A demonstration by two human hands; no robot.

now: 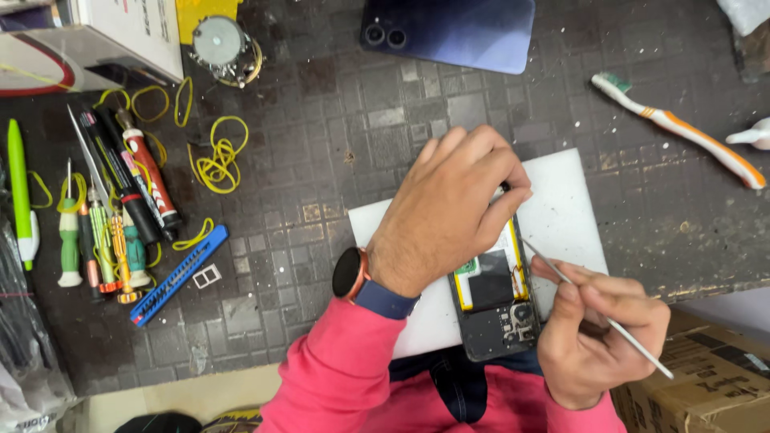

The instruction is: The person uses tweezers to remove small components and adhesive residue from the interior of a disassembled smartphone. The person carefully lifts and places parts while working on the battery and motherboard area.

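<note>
An opened phone with its back off lies on a white pad, showing a dark battery area, yellow strips and a camera block. My left hand presses down on the phone's upper half, fingers curled over its far edge; a round watch sits on that wrist. My right hand pinches a thin metal pry tool, whose tip touches the phone's right edge. The removed dark blue back cover rests at the top of the mat.
A row of small screwdrivers, pens and a blue cutter lies left, among yellow rubber bands. An orange-white toothbrush is at right. A round metal part, a white box and a cardboard box border the mat.
</note>
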